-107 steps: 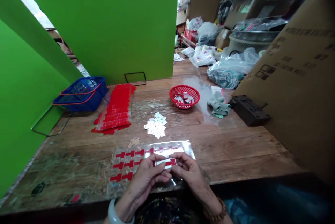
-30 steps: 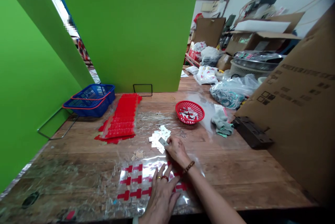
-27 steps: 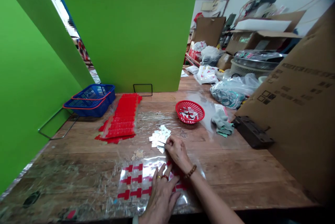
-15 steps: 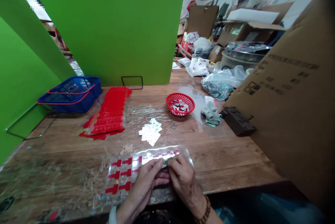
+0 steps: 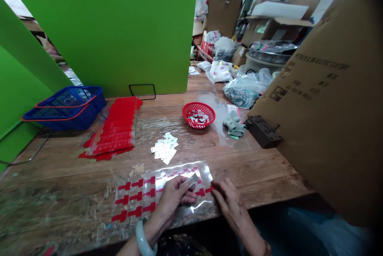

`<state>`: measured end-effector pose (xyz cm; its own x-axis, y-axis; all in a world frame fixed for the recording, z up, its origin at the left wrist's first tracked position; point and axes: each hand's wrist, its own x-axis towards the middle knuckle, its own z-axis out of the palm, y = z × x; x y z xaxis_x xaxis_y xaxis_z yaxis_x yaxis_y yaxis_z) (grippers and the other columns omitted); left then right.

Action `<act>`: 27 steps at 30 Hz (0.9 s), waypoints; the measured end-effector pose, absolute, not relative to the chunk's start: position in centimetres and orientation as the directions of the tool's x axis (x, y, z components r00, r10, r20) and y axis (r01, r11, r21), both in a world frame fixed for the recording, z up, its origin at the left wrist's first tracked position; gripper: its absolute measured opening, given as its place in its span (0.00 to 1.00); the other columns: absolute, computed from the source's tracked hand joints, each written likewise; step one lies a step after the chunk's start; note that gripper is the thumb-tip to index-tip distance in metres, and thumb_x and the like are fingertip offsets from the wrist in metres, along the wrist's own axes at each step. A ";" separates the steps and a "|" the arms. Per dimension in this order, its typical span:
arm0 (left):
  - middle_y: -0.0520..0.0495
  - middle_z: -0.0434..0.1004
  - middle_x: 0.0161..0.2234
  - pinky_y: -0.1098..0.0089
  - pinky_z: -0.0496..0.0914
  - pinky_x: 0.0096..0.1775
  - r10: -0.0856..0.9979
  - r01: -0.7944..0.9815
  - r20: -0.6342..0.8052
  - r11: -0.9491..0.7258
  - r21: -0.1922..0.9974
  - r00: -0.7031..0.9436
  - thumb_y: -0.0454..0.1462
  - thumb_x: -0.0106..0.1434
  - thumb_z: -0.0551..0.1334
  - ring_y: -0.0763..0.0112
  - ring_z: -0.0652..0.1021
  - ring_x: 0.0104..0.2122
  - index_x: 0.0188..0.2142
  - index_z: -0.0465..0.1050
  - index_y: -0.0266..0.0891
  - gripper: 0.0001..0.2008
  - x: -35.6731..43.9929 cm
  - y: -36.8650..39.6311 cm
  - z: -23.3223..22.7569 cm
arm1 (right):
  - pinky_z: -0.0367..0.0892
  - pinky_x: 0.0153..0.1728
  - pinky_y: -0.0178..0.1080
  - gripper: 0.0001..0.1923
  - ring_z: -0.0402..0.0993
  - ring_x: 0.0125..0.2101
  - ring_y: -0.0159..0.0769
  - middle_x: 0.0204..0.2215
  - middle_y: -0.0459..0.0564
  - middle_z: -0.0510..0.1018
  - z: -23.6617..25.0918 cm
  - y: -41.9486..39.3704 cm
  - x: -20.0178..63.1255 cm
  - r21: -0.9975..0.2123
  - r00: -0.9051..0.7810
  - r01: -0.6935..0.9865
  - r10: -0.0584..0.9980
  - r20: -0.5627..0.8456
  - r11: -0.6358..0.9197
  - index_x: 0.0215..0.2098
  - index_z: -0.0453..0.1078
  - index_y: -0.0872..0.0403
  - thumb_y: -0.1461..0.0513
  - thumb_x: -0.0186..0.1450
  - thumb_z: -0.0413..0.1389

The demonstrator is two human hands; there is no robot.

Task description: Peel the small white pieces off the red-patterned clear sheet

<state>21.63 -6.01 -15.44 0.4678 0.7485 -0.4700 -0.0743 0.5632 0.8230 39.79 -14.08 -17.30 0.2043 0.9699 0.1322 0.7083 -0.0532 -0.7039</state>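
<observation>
left hand point(image 5: 173, 194): pinches a small silver tab point(image 5: 189, 180), lower centre of frame
tab axis: tilted, rising to the right
right hand point(image 5: 231, 204): fingertips down on a red T sticker point(image 5: 208, 189), gripping nothing
sheet point(image 5: 143, 196): clear, directly under both hands
nearer to tab: left hand

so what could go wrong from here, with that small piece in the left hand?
1. The left hand pinches a small silvery piece only at its edge; it could slip onto the clear sheet.
2. The right hand picks at a red sticker on glossy film; the film may lift or crease.
3. The sheet lies near the table edge and might slide off.
</observation>
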 end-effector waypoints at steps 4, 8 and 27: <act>0.45 0.77 0.22 0.72 0.72 0.27 0.765 -0.006 -0.469 0.526 0.851 0.442 0.41 0.56 0.62 0.71 0.77 0.21 0.36 0.67 0.31 0.14 23.6 -5.8 -15.7 | 0.64 0.37 0.38 0.08 0.67 0.35 0.37 0.33 0.50 0.67 -17.7 -14.5 39.1 -0.698 0.196 0.714 0.974 0.118 -0.059 0.39 0.66 0.52 0.66 0.65 0.47; 0.47 0.76 0.20 0.73 0.72 0.27 0.760 0.017 -0.464 0.514 0.858 0.454 0.41 0.56 0.61 0.71 0.77 0.21 0.38 0.66 0.32 0.15 25.1 -5.7 -16.2 | 0.63 0.36 0.38 0.06 0.66 0.34 0.36 0.32 0.48 0.66 -17.2 -14.1 39.1 -0.704 0.206 0.706 0.974 0.096 -0.080 0.34 0.65 0.52 0.67 0.64 0.47; 0.50 0.75 0.21 0.71 0.72 0.25 0.811 0.042 -0.441 0.462 0.886 0.384 0.44 0.52 0.63 0.66 0.78 0.21 0.37 0.70 0.35 0.17 26.0 -6.0 -16.7 | 0.63 0.34 0.39 0.06 0.64 0.32 0.37 0.31 0.50 0.64 -18.0 -14.7 38.4 -0.698 0.223 0.713 0.964 0.145 -0.060 0.33 0.63 0.53 0.66 0.65 0.46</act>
